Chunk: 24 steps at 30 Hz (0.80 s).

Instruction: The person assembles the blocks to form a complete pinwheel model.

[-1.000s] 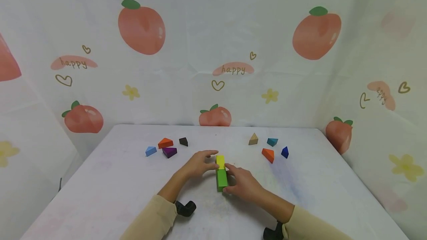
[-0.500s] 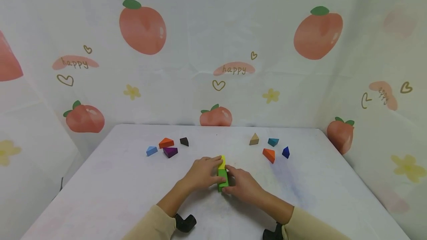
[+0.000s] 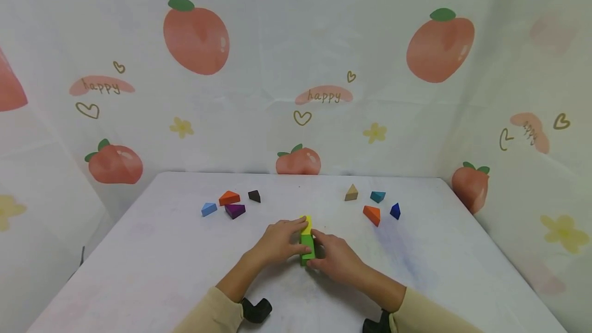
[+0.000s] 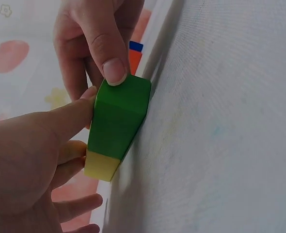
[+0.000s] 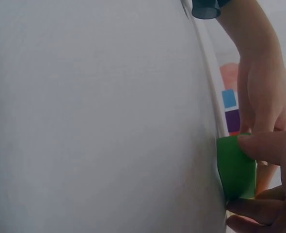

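At the middle of the table in the head view, a green block point(image 3: 307, 241) and a yellow block point(image 3: 307, 228) lie end to end, the yellow one farther off. My left hand point(image 3: 277, 241) reaches over them from the left. Its thumb touches the green block and its fingertips rest on the yellow block point(image 4: 102, 166), the other fingers spread. From the right, my right hand point(image 3: 341, 258) holds the green block, with its thumb against the near end point(image 5: 236, 167) and curled fingers along the side. The right fingertips are partly hidden.
Back left lie light blue point(image 3: 209, 209), orange point(image 3: 229, 199), purple point(image 3: 235, 211) and black point(image 3: 255, 196) blocks. Back right are a wooden triangle point(image 3: 351, 192), and teal point(image 3: 377, 197), orange point(image 3: 372, 215) and dark blue point(image 3: 395, 211) blocks. A printed curtain point(image 3: 259, 66) hangs behind the white table point(image 3: 152, 256).
My left hand has come right and nearer, from beside the yellow block to over both blocks, its thumb now on the green one. The right hand has stayed almost still.
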Motion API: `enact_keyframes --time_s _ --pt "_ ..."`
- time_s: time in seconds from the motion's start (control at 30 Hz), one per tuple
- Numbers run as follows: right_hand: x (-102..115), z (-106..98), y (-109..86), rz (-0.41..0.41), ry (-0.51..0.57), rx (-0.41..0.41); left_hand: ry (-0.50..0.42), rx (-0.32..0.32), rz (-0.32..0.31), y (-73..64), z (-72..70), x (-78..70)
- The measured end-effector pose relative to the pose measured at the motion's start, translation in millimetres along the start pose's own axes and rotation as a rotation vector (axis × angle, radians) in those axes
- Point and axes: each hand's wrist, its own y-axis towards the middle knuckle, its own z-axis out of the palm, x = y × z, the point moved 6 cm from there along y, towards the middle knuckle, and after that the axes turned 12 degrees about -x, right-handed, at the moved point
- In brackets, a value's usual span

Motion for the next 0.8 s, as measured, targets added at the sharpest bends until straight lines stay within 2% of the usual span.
enact_keyframes --time_s 0.17,0.4,0.63,0.8 --pt "-3.6 -4.6 -1.0 0.021 -0.025 0.006 -0.001 0.000 -0.010 -0.9 0.8 1.3" --pt "-5.9 -25.1 1.5 -0.009 -0.064 -0.018 0.057 -0.011 -0.009 -1.2 -0.5 -0.6" --pt "-14.5 -58.3 15.2 -0.052 -0.135 -0.134 0.086 -0.014 -0.016 -0.5 1.6 0.6" --pt "-22.6 -82.2 27.1 -0.162 -0.201 -0.228 0.075 -0.003 -0.035 -1.1 2.5 1.2"
